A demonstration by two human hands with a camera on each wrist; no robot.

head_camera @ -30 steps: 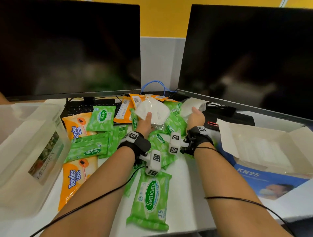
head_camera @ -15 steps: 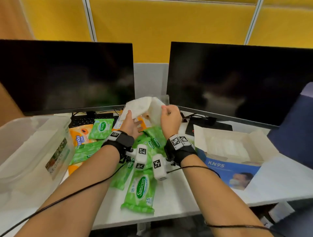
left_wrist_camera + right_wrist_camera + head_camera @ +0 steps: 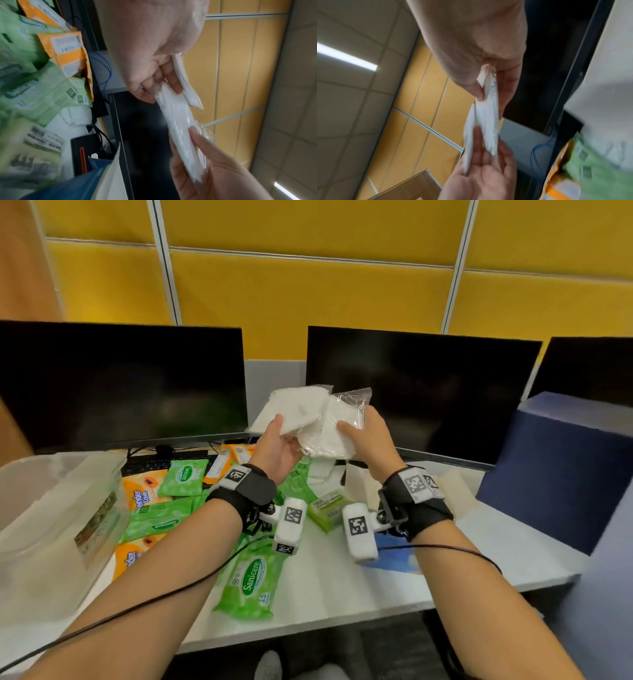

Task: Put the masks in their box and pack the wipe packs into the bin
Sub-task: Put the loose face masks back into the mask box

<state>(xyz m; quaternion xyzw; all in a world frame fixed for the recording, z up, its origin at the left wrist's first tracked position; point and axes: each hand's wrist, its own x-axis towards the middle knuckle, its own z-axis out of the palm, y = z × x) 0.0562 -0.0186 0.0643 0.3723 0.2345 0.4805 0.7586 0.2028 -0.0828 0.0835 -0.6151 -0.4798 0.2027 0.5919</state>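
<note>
Both hands are raised in front of the monitors and bring two masks together. My left hand (image 3: 279, 433) grips a white mask (image 3: 294, 405) by its lower edge. My right hand (image 3: 356, 429) pinches a second mask in clear wrap (image 3: 346, 419), thumb on its front. The two masks overlap, seen edge-on as masks (image 3: 180, 128) and masks (image 3: 488, 121). The mask box (image 3: 394, 558) lies on the desk below my right wrist, mostly hidden. Green wipe packs (image 3: 253, 580) and orange wipe packs (image 3: 140, 494) lie scattered on the desk. The clear bin (image 3: 51, 508) stands at the left.
Two dark monitors (image 3: 120, 385) stand behind the desk, with a keyboard (image 3: 150, 463) under the left one. A dark blue block (image 3: 555, 467) rises at the right desk edge. Another white mask (image 3: 322, 474) lies among the packs.
Both hands lifted their masks off the pile and brought them together in front of the monitors. The head view tilted up and to the right.
</note>
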